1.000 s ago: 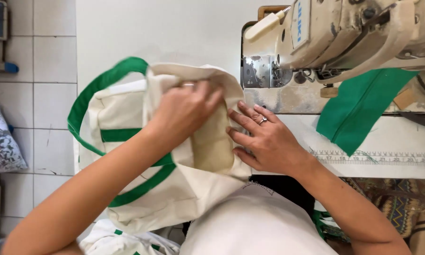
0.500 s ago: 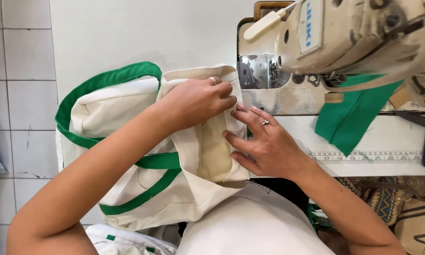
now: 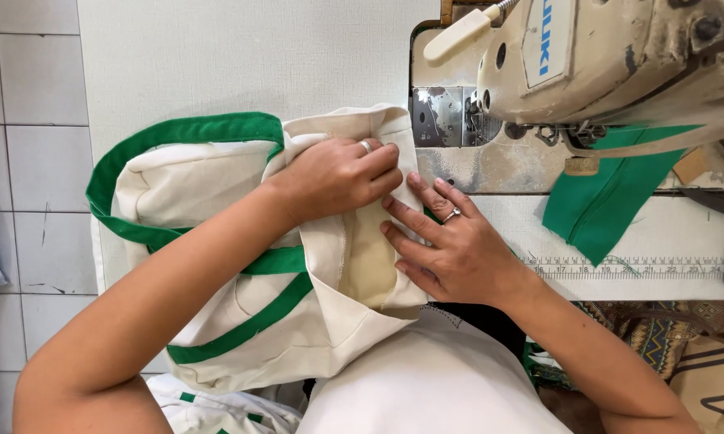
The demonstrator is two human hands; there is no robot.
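A cream canvas tote bag (image 3: 217,185) with green handles and green trim lies on the white sewing table (image 3: 249,56). My left hand (image 3: 338,173) presses down on the bag's folded upper edge, fingers curled over the cloth. My right hand (image 3: 450,249) lies flat with spread fingers on the bag's right edge, touching the left hand's fingertips. Both hands wear a ring. The bag's edge sits just left of the sewing machine (image 3: 611,56) and its metal needle plate (image 3: 438,116).
A green strip of fabric (image 3: 611,201) hangs under the machine's arm over a printed ruler (image 3: 619,265) on the table's edge. Tiled floor (image 3: 32,161) lies to the left. More cream and green cloth (image 3: 217,410) sits in my lap.
The bag and both hands have slid right, toward the machine's needle plate. The view has shifted closer in.
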